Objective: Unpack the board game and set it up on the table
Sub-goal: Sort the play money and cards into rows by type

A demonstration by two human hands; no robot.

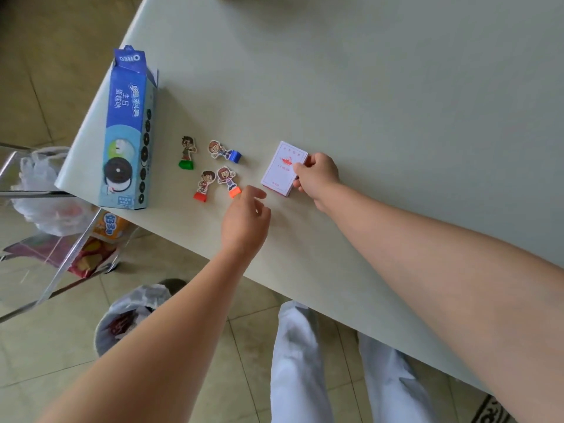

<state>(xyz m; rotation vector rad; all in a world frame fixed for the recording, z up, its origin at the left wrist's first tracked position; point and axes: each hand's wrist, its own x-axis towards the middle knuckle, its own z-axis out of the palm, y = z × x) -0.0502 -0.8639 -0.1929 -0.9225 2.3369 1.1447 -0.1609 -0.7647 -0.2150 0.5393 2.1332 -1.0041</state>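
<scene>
While the right hand (pixel 317 175) grips the card deck (pixel 282 167) by its right edge, thumb and fingers curled round it, the deck rests on the table (pixel 366 87). Left hand (pixel 245 221) hovers just beside the orange-based pawn (pixel 228 180), fingers loosely curled, holding nothing. Red-based pawn (pixel 204 186) alongside; green-based pawn (pixel 187 152) and blue-based pawn (pixel 224 151) behind. Oreo box (pixel 128 129) lies at the table's left edge.

Both forearms reach forward; right grip (pixel 316 175) curled closed; left grip (pixel 245 218) loosely curled.

Bare forearms (pixel 183 331); white trousers (pixel 297 367).
</scene>
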